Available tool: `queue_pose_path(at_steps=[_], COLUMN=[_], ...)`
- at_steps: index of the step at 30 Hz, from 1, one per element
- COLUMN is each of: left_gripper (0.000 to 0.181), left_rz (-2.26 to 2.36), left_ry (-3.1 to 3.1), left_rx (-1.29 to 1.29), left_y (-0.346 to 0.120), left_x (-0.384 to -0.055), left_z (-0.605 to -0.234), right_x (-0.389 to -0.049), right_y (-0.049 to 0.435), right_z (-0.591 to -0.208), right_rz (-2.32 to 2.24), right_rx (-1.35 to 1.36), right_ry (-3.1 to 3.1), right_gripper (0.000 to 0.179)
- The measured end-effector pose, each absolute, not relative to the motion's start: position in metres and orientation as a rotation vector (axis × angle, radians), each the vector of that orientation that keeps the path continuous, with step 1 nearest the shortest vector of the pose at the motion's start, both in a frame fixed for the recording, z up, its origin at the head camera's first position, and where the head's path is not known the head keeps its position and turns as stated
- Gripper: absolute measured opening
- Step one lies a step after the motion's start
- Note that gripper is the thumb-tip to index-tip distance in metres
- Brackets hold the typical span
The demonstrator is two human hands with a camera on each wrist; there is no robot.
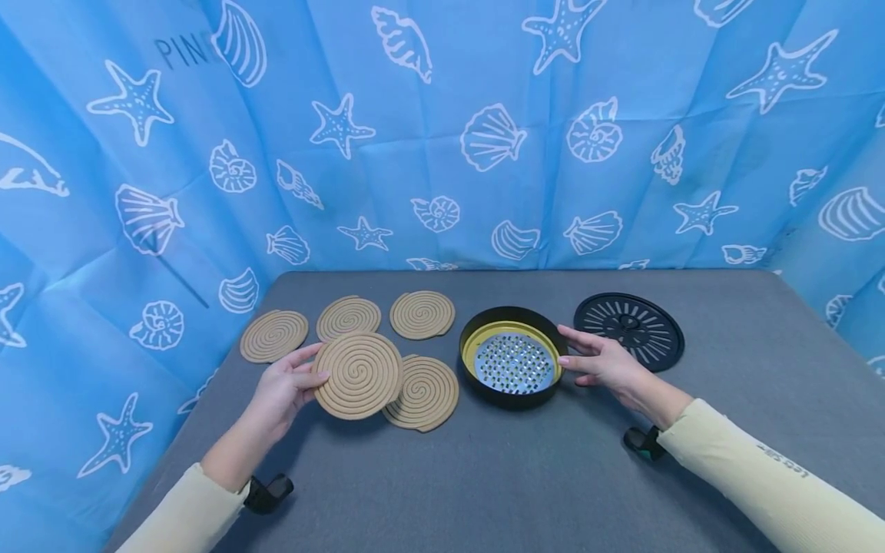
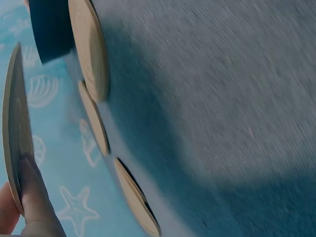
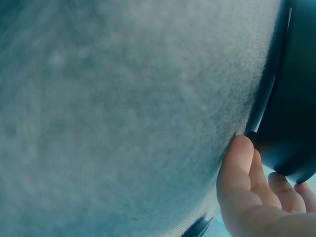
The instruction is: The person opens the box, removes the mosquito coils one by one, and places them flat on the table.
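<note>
In the head view my left hand (image 1: 280, 392) pinches a tan spiral mosquito coil (image 1: 359, 375) at its left edge, thumb on the near face. The coil is raised and partly covers another coil (image 1: 430, 393) on the table. Seen edge-on in the left wrist view, the held coil (image 2: 17, 113) is tilted upright. My right hand (image 1: 608, 367) rests its fingertips against the right side of a round black coil holder (image 1: 512, 399), fingers fairly straight. Inside that holder are a yellow liner and a silvery perforated plate (image 1: 517, 364). The right wrist view shows the fingers (image 3: 237, 158) at the holder's dark wall (image 3: 291, 108).
Several more coils lie at the table's back left, one at the far left (image 1: 273, 336), others beside it (image 1: 349, 317) (image 1: 422, 314). A black slotted lid (image 1: 650, 334) lies right of the holder. A blue shell-print curtain (image 1: 442, 153) hangs behind the grey table (image 1: 484, 476).
</note>
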State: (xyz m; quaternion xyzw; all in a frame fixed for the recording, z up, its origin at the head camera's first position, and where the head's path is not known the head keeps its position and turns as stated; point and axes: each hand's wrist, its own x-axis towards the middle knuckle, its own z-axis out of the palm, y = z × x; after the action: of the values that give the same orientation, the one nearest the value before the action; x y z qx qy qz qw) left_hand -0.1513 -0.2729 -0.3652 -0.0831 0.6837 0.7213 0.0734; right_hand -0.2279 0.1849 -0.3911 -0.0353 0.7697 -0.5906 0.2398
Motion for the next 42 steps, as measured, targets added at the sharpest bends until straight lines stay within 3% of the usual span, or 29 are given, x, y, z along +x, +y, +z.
queue_pose_path(at_steps=[21, 42], left_gripper=[0.071, 0.055], left_rz=[2.002, 1.664], left_ry=[2.018, 2.249], left_rx=[-0.279, -0.414], left_y=[-0.315, -0.314], left_x=[-0.162, -0.167], left_z=[-0.381, -0.401], right_x=[-0.226, -0.226], right_y=[0.186, 0.185], right_z=[-0.390, -0.392], right_rz=[-1.604, -1.601], right_rx=[-0.090, -0.074], right_ry=[2.117, 2.108], right_gripper=[0.073, 0.074])
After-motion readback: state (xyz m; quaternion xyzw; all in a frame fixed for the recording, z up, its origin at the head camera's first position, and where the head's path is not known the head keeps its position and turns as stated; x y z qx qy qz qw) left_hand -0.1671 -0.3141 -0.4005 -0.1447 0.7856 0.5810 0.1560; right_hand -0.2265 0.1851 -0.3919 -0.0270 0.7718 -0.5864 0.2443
